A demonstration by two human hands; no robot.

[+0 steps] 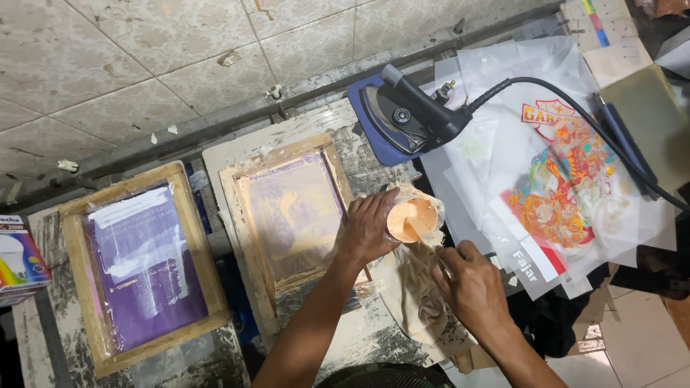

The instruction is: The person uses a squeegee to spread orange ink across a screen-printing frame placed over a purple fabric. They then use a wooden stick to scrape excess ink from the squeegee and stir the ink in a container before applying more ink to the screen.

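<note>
Below, a paint-stained worktable [359,338] is seen from above, set against a pale tiled floor [144,57]. Two wooden screen-printing frames are laid flat on it: the left frame [144,266], with a purple mesh, and the middle frame [287,215], whose mesh is faintly tinted orange. To the right, a stack of translucent sheets [560,165] printed with a red and orange design is spread out, and a dark flat iron [406,115] on a blue base is rested just beyond the middle frame, its black cable run across the sheets. A small cardboard box [18,259] is placed at the far left edge.

Between the middle frame and the sheets, a small open cup of orange paint [412,219] is held upright by the left hand [370,226], whose fingers are wrapped around its left side; the cup is thus gripped firmly, touching the frame's right rail or just beside it. Under and around the cup, a crumpled stained rag or plastic wrap [417,294] is lying. The right hand [467,284] is positioned just below and to the right of the cup, closed around a thin pale stick [424,233] whose long axis is tilted up and leftward, its far end dipped into the paint. The right hand is thus the nearer one to the stick, while the cup lies up-left of it.
</note>
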